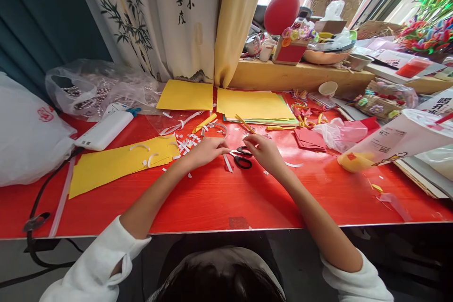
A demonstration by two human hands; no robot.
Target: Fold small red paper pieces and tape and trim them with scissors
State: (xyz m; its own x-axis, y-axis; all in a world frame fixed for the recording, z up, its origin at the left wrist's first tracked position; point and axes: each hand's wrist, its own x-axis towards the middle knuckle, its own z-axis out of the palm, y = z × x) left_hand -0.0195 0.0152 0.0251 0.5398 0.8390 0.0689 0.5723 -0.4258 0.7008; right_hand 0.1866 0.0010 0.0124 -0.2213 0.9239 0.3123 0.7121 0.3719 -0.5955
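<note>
My right hand (pixel 260 148) is closed, with a thin yellow paper strip (pixel 245 123) rising from its fingertips. My left hand (pixel 212 148) is closed with its fingertips together, over the table's middle; whatever it may hold is too small to make out. Between the two hands lie black-handled scissors (pixel 242 162). White paper scraps (pixel 187 144) are scattered left of my left hand. Just behind it are a roll of clear tape (pixel 221 128) and a rolled yellow paper tube (pixel 204 123). A stack of yellow sheets (pixel 253 104) lies farther back.
Long yellow paper pieces (pixel 116 165) and a white power bank (pixel 105 130) lie at the left, near plastic bags (pixel 31 137). Red paper squares (pixel 309 139) and a tilted drink cup (pixel 396 139) are on the right. The red table's front edge (pixel 219 231) runs below my forearms.
</note>
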